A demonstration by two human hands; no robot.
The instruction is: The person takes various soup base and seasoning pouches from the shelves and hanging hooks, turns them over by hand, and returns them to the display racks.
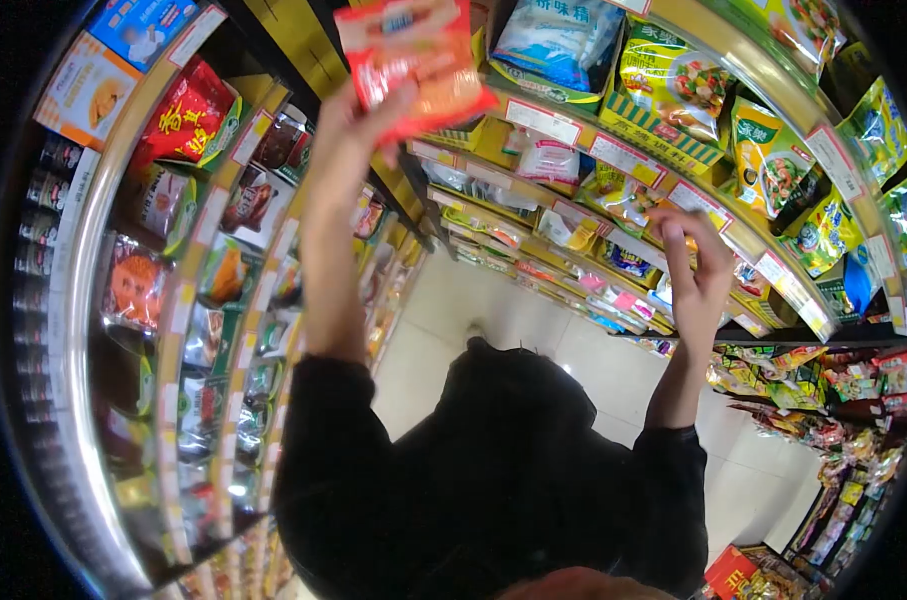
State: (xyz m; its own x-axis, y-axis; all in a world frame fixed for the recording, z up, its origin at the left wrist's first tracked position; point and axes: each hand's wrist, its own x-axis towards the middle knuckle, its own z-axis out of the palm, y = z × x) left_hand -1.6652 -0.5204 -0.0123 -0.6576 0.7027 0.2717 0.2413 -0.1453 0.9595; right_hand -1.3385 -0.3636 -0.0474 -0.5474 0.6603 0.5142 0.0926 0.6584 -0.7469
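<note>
My left hand [371, 118] is raised at the top of the head view, its fingers closed on the lower left edge of a red and orange food packet [413, 66]. The packet is held up in front of the shelves, with its printed side showing. On the right, my right hand [695, 250] hangs in the air before the lower shelf rows, its fingers bent and the index finger near the thumb. Whether anything small is between those fingertips I cannot make out. Behind it a yellow-green seasoning bag [621, 190] sits on a shelf.
Shelves of packets curve along both sides. At the upper right stand blue-white bags [558, 42] and green-yellow seasoning bags [768, 155] behind price-label rails. On the left are a red bag [188, 110] and an orange-white box [88, 90]. Pale floor tiles [473, 290] show below.
</note>
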